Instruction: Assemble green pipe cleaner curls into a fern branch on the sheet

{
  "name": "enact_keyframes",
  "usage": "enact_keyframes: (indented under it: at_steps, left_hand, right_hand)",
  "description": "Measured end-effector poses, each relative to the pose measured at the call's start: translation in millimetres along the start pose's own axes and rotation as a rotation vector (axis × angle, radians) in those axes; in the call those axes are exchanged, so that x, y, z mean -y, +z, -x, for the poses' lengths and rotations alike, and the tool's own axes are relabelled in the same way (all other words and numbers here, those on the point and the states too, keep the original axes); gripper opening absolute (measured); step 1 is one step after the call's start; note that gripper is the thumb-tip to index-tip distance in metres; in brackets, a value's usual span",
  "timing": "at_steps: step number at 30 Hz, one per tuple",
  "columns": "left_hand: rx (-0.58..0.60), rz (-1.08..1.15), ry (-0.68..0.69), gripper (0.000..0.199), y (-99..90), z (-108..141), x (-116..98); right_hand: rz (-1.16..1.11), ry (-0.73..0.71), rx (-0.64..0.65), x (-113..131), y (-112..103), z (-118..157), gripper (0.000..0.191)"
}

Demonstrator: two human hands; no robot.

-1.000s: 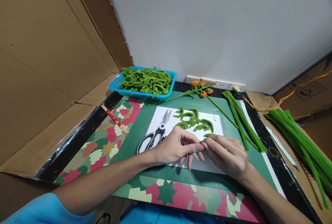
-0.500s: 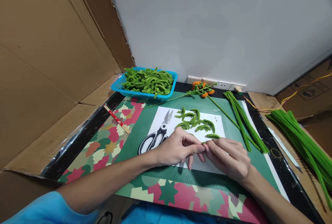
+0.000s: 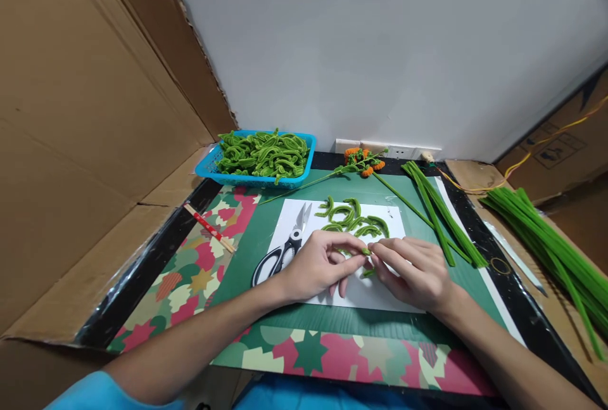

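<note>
Grey wall (image 3: 332,49) stands at the far side of the room, and big brown cardboard (image 3: 85,112) stands up on the left. On the tabletop (image 3: 197,207) lies a green mat (image 3: 266,308), with white paper (image 3: 285,220) on top of it.

Both hands are over the paper, close together. The left hand (image 3: 318,267) has its thumb and pointing finger pinched on a small green fuzzy piece (image 3: 365,251). The right hand (image 3: 413,270) has its fingers bent in close at the piece's right end; I cannot tell if they pinch it or just touch it. The bit that shows runs mostly left to right, with a small slant. Fingers hide the rest, so I cannot tell its full length.

Curly green pieces (image 3: 356,207) lie on the paper, just past the hands, curving many ways. Scissors (image 3: 294,237) lie to the left, tips pointing far and a bit right, handles near. A blue basket (image 3: 256,180) at the far left is heaped with green fuzzy bits (image 3: 263,153). Orange flowers (image 3: 367,171) lie far from the hands. On the right, long green stems (image 3: 459,226) slant from far left to near right.
</note>
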State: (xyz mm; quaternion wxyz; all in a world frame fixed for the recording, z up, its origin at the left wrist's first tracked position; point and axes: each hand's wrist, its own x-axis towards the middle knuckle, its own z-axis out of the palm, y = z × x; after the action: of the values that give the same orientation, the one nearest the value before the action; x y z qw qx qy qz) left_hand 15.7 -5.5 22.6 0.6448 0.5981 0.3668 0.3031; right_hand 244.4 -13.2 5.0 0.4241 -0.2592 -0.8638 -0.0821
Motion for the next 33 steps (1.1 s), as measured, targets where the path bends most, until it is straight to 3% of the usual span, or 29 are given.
enact_keyframes:
  at_steps: [5, 8, 11, 15, 22, 33]
  left_hand:
    - [-0.101, -0.25, 0.215, 0.02, -16.8, -5, -9]
    - [-0.128, -0.327, 0.322, 0.022, -26.9, -8, -12]
    - [-0.095, -0.413, 0.326, 0.023, -30.8, -10, -13]
    - [-0.028, -0.552, 0.252, 0.019, -31.0, -9, -16]
    - [0.295, -0.845, 0.237, 0.008, -43.0, -5, -18]
    - [0.355, -0.965, 0.293, 0.01, -31.9, -3, -13]
  right_hand:
    - [0.168, 0.093, 0.004, -9, -8, -8, 0.007]
    - [0.313, 0.264, 0.041, -22, -10, -7, 0.019]
    - [0.376, 0.501, 0.071, -36, -7, -1, 0.029]
    - [0.386, 0.691, 0.227, -53, -4, 7, 0.015]
    - [0.423, 0.811, 0.461, -73, -4, 14, 0.026]
    - [0.508, 0.812, 0.429, -79, -4, 18, 0.026]
